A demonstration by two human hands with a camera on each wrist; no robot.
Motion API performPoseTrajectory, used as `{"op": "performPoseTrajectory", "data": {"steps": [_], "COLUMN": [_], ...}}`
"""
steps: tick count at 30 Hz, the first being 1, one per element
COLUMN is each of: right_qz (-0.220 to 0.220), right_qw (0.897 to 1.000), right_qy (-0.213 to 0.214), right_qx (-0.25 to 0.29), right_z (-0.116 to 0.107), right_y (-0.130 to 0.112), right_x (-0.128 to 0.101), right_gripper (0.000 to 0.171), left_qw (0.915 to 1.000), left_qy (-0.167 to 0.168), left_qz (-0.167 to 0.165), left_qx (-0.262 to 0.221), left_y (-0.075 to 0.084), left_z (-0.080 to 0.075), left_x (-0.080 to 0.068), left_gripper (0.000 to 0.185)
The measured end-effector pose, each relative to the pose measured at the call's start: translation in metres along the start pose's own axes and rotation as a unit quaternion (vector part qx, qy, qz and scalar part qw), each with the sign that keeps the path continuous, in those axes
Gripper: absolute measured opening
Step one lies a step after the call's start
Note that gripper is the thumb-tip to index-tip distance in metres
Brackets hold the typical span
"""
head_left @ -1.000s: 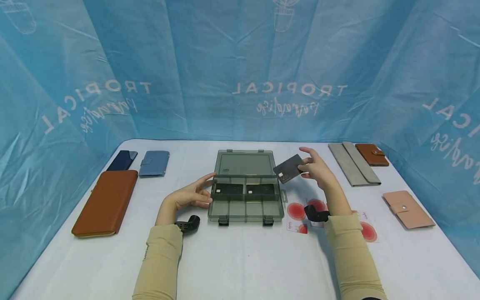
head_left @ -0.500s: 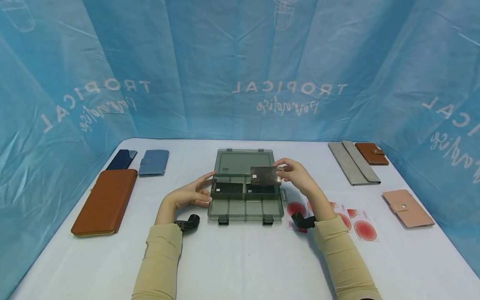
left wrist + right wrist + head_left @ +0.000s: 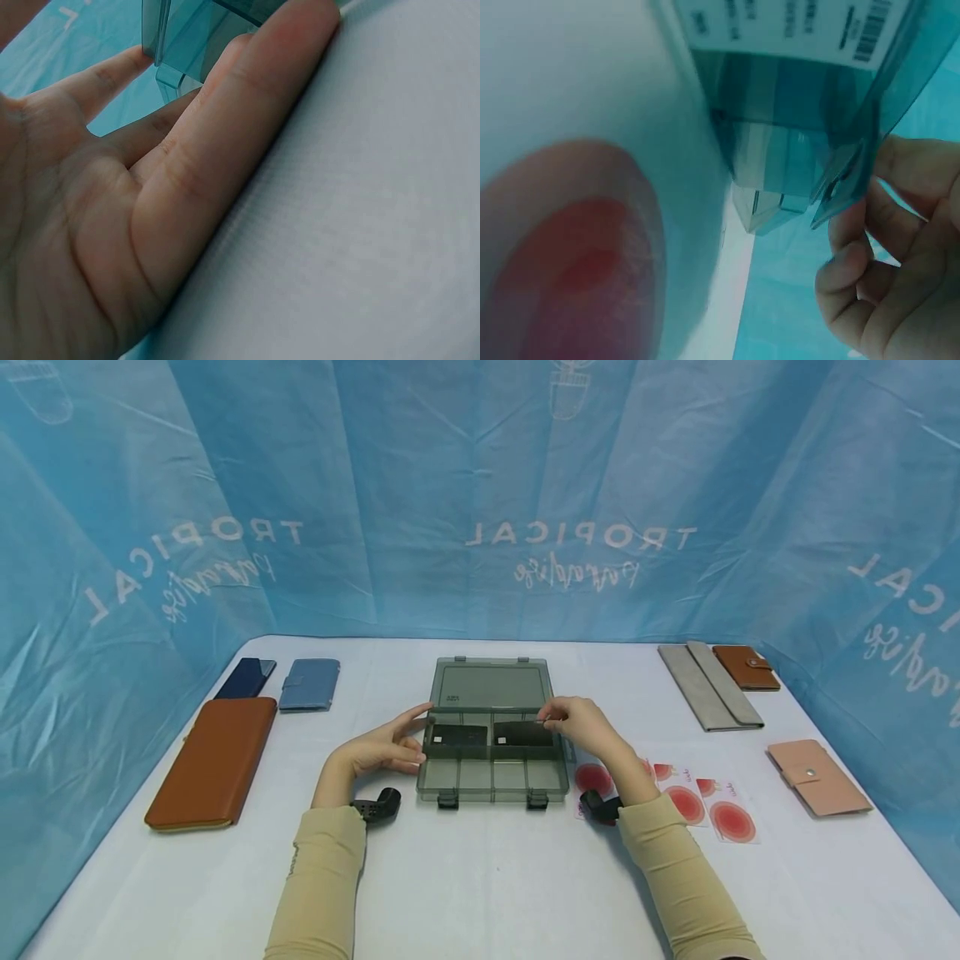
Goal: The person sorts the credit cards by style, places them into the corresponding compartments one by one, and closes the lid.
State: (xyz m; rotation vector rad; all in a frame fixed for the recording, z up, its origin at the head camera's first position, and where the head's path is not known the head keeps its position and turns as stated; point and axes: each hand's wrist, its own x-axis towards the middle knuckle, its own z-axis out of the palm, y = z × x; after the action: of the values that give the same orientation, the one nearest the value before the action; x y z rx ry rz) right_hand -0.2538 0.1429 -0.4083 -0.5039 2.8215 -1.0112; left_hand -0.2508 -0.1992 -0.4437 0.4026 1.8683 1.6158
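Observation:
A translucent grey-green plastic box (image 3: 472, 781) with dividers stands with its lid laid back. Black cards (image 3: 465, 736) lie in its rear left compartment. In the rear right compartment is a black card (image 3: 519, 734); my right hand (image 3: 588, 725) is over its right end, thumb and fingers pinching the card's edge low in the box. Seen from the right wrist, my right hand (image 3: 900, 255) is at the box wall (image 3: 855, 150), which hides the card. My left hand (image 3: 381, 748) rests its spread fingers against the box's left side; the left wrist view shows these fingers (image 3: 210, 142) extended.
Several red-and-white cards (image 3: 734, 822) lie right of the box, partly under the right wrist. At left are a brown notebook (image 3: 213, 764), a blue wallet (image 3: 310, 685) and a dark blue case (image 3: 246, 678). At right are a grey pouch (image 3: 708, 687), brown wallet (image 3: 746, 667) and pink wallet (image 3: 817, 778).
My right hand has brought the black VIP card leftward from beside the box and down into the rear right compartment. My left hand has stayed at the box's side.

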Motion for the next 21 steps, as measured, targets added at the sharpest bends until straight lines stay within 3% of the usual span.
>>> {"op": "performPoseTrajectory", "data": {"steps": [12,17,21], "right_qz": [-0.016,-0.034,-0.018], "right_qw": [0.999,0.999,0.999], "right_qy": [-0.027,-0.013,-0.003], "right_qx": [-0.036,0.008,0.042], "right_z": [-0.003,-0.012,-0.022], "right_y": [0.000,0.004,0.010], "right_x": [-0.001,-0.005,-0.011], "right_gripper": [0.023,0.026,0.026], "left_qw": [1.0000,1.0000,1.0000], "left_qy": [0.002,0.001,0.002], "left_qz": [-0.002,0.001,0.000], "left_qx": [0.001,-0.001,0.000], "left_y": [-0.003,-0.003,-0.002], "left_z": [-0.001,-0.001,-0.001], "left_x": [0.001,0.002,0.002], "left_gripper": [0.093,0.093,0.093]}}
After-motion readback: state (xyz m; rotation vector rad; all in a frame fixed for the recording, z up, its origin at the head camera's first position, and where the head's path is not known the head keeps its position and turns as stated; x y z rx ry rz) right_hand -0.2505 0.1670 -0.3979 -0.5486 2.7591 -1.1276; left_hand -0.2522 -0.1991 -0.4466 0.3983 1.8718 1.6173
